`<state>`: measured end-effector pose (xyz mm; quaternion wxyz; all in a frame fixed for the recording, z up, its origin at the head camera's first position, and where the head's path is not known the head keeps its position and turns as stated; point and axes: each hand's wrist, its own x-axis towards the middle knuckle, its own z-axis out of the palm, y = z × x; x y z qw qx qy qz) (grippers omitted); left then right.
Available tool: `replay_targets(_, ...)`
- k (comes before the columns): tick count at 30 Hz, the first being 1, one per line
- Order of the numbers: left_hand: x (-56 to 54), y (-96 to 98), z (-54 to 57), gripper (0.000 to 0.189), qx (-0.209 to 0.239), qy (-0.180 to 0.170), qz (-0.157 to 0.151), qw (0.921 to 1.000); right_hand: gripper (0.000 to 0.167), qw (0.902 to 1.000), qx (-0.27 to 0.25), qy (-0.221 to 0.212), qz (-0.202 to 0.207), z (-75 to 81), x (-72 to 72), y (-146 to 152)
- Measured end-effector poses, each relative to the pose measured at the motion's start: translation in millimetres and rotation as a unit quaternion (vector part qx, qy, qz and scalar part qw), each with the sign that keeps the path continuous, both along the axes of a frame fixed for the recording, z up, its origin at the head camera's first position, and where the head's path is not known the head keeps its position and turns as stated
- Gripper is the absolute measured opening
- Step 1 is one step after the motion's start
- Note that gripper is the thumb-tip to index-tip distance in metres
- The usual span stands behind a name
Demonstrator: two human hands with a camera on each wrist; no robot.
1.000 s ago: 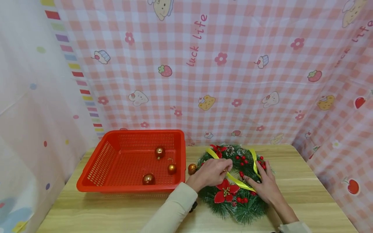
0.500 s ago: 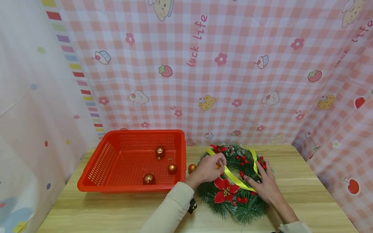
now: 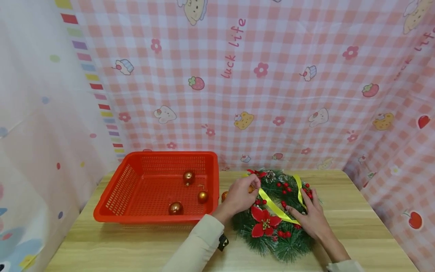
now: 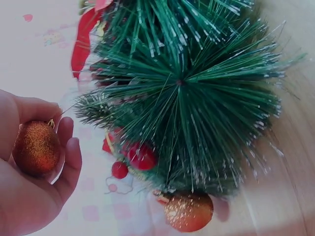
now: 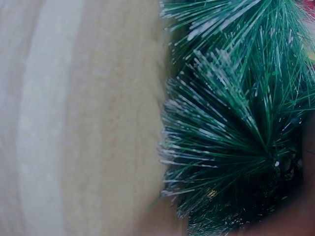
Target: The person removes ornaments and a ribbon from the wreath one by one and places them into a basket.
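My left hand [image 3: 239,195], above the left part of the green Christmas wreath [image 3: 289,247], holds a glittery orange-gold bauble [image 4: 37,151]. The left wrist view shows fingers curled round the bauble, its thin hanging string at the fingertips. A second glittery bauble [image 4: 189,212] lies at the wreath's outer left edge. With fingers spread and fairly straight, my right hand [image 3: 313,221] rests on the wreath's right side. A yellow ribbon [image 3: 273,207] crosses the wreath between the hands. Red poinsettia flower [image 3: 262,222] and red berries [image 3: 284,234] decorate its front.
Left of the wreath stands a red plastic basket [image 3: 156,220] with three shiny baubles inside, one of them the back bauble [image 3: 188,177]. Everything stands on a wooden table [image 3: 142,245]. A pink checked curtain [image 3: 217,98] hangs directly behind it.
My left hand, with the bauble, has drawn back leftward and slightly up from the wreath's middle. The right hand stays in place on the wreath.
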<state>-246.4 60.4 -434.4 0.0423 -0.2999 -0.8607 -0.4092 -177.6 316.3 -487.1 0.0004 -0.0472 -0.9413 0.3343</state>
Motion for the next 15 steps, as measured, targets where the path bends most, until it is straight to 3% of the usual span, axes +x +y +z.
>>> replay_targets(9,7.3,-25.1,12.9,0.006,0.063,-0.024,0.018,0.9975,0.099,0.9999,-0.001,-0.016,0.005,1.5,-2.2,-1.7)
replay_targets(15,11.1,-44.5,18.2,0.010,0.093,-0.020,0.029,0.9950,0.099,0.9998,-0.003,-0.020,0.006,-0.3,-2.7,0.6)
